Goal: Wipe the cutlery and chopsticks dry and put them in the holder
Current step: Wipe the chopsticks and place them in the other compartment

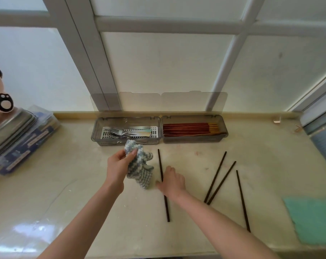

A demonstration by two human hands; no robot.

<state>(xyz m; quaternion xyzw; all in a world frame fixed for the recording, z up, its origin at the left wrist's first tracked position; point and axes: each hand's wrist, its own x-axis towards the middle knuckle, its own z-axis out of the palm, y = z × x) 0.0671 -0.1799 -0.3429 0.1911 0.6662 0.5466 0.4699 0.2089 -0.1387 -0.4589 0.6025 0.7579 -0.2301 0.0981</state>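
My left hand (119,166) grips a blue-and-white striped cloth (139,169) just in front of the holder. My right hand (172,181) lies over a dark chopstick (160,163) on the counter, fingers curled down onto it. Three more dark chopsticks lie to the right: two close together (217,179) and one apart (242,200). The grey holder has a left compartment (96,135) with forks and other metal cutlery (126,132) and a right compartment (223,136) with several red-brown chopsticks (188,129). Its clear lids stand open against the window.
A metal tray (10,126) rests on a stack of blue packages (25,144) at the left. A green cloth (315,219) lies at the front right. A window frame (95,68) rises behind the holder. A blue-grey container (324,143) stands at the right edge.
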